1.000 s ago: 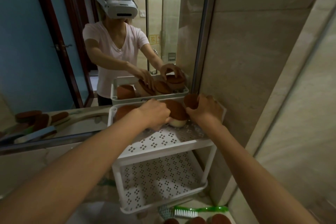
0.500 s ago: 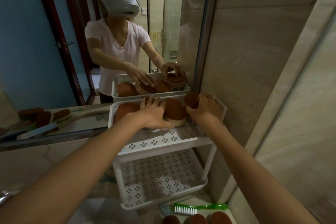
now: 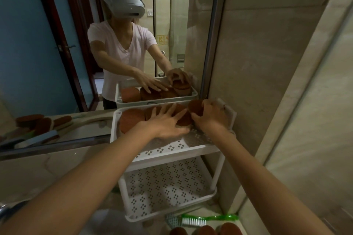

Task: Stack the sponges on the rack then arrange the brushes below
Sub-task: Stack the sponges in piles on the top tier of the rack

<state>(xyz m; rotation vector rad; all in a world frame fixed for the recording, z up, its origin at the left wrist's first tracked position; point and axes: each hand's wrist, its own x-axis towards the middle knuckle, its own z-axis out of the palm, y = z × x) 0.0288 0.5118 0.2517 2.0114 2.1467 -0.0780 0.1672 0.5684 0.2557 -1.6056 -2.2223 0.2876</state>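
1. Mirror [image 3: 38,44]: big and glossy, fills left + rear. The rack's back edge sits right against it.
2. Tiled wall [image 3: 267,63]: smooth beige stone, hems the rack in on the right.
3. Desk [image 3: 38,173]: polished, marble-look top, carries the rack.
4. Rack [image 3: 172,155]: white plastic, 2 tiers, floors perforated w/ small diamond cut-outs.
5. Sponges [image 3: 131,120]: brown, rounded, rough-looking, in a row across the top tier's rear.
6. Left hand [image 3: 166,122]: fingers straight + spread, flat on the middle sponges, hiding part of them.
7. Right hand [image 3: 212,118]: fingers curled round a round sponge [image 3: 195,106] at the tier's rear right corner, by the wall.
8. Brush [image 3: 198,220]: green handle, white bristles, lies on the desk in front of the rack. Loose sponges [image 3: 229,229] just beside it, cut off at btm edge.
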